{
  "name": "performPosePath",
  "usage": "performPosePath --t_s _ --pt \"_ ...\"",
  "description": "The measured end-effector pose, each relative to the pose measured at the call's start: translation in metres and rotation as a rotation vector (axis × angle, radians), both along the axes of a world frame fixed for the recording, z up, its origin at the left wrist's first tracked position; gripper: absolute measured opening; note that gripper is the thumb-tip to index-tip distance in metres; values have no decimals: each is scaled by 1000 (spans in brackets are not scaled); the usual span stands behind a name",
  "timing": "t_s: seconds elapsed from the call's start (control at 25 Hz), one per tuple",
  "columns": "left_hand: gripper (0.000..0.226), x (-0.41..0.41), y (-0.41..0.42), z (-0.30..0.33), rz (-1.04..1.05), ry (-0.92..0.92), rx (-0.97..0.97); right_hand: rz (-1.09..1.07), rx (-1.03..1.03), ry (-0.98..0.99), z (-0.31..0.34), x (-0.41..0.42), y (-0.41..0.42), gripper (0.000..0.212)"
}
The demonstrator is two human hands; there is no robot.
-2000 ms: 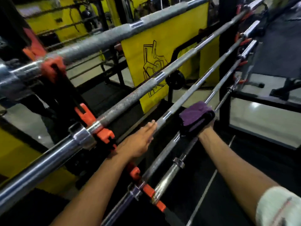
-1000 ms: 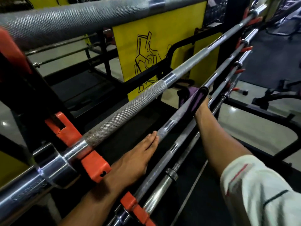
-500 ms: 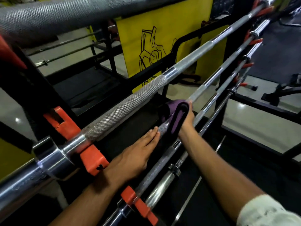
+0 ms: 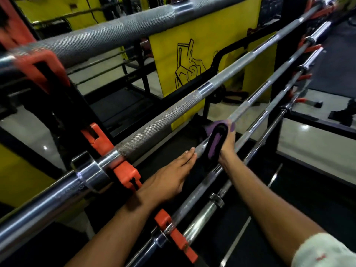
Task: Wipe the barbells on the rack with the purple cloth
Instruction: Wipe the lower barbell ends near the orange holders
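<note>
Over the last second the right hand (image 4: 227, 145), gripping the purple cloth (image 4: 216, 140) wrapped round the third barbell (image 4: 250, 101), had slid it back toward the flat, open left hand (image 4: 169, 180) steadying that bar, so this stroke looked nearly finished.

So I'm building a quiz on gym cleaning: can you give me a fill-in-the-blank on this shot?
1. The right hand grips a ____ cloth wrapped round a barbell.
2. The left hand rests with ____ fingers on that barbell.
3. The rack's hooks are ____.
4. The panel behind the barbells is ____.

Missing words: purple; straight; orange; yellow
</note>
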State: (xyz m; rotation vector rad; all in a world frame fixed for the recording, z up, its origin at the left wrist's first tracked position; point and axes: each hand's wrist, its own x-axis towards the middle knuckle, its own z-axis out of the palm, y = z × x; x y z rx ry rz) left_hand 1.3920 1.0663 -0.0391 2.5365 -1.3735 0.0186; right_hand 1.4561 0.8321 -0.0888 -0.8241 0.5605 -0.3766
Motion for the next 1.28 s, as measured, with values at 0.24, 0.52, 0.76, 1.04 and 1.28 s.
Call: performPosePath --t_s 0.24,0.52,0.76,1.04,1.28 --pt "46 -34 43 16 32 56 -135 135 24 17 -54 -32 13 89" --pt "42 -101 127 25 165 -65 -141 30 295 -29 2 -31 70 58" --pt "40 -117 147 16 439 -110 -272 415 118 157 7 -140 175 54" --pt "40 -119 147 15 479 -123 -190 119 163 0 21 -92 112 43" --pt "41 -121 144 13 529 -143 -212 118 239 30 46 -84 104 46"
